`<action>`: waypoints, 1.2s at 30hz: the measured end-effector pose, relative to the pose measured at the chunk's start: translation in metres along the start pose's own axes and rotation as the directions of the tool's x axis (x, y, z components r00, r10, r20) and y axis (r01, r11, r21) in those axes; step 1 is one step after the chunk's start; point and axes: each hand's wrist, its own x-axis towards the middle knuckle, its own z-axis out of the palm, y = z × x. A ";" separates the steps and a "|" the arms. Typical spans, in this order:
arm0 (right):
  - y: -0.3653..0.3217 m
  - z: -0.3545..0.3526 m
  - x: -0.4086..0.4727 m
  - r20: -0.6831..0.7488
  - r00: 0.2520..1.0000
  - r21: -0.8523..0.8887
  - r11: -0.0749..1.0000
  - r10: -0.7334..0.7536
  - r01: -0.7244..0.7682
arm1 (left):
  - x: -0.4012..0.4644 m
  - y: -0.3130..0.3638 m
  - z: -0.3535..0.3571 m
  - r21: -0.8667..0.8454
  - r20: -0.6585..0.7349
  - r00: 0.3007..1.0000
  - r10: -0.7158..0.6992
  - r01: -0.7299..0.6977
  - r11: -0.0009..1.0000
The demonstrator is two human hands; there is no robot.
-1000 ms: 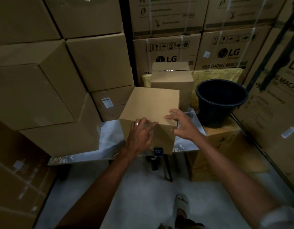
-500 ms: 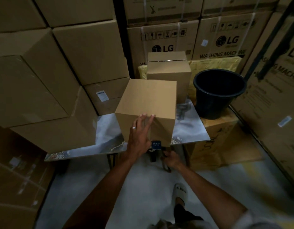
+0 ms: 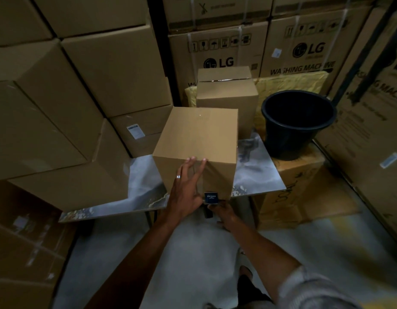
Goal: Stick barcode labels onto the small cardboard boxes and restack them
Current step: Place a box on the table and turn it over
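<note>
Left hand (image 3: 188, 188) flat, fingers straight on box (image 3: 197, 139) front, should steady it; right hand (image 3: 224, 214) below tabletop (image 3: 260, 175) edge, grip unclear.

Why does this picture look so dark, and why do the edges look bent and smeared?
Head view: the room is dim, so the stacked cartons sink into shadow; the box under the left hand catches most light, and the tabletop shows a pale sheen. The wide lens bows the stacks outward. The floor at lower right and the sleeve are blurred.
</note>
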 end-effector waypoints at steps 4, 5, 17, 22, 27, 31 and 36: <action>0.004 0.006 0.008 -0.103 0.994 -0.002 1.000 -0.031 0.031 | 0.000 0.001 0.001 0.024 0.024 0.999 -0.027 0.026 0.999; 0.006 0.006 0.012 -0.100 0.995 -0.008 1.000 -0.029 0.028 | 0.000 0.001 0.002 0.030 0.025 0.999 -0.030 0.030 0.999; 0.020 -0.007 -0.019 0.005 1.000 0.073 0.997 -0.030 0.030 | -0.001 -0.004 0.009 0.035 -0.019 1.000 0.005 -0.004 0.999; 0.015 -0.015 -0.031 -0.001 1.000 0.143 0.990 -0.017 0.017 | -0.001 -0.007 0.010 0.034 -0.044 0.999 0.026 -0.024 0.999; 0.001 -0.020 -0.048 -0.013 0.999 0.104 0.994 -0.033 0.034 | -0.001 -0.004 0.011 0.057 -0.032 0.999 0.003 -0.001 0.998; 0.009 -0.021 -0.050 -0.024 0.999 0.039 0.999 0.023 -0.022 | 0.000 -0.003 0.010 0.077 -0.023 1.000 0.007 -0.006 0.997; 0.026 -0.035 -0.059 -0.001 0.999 0.091 0.994 0.052 -0.052 | 0.000 -0.001 0.015 0.081 -0.045 0.999 -0.004 0.008 0.997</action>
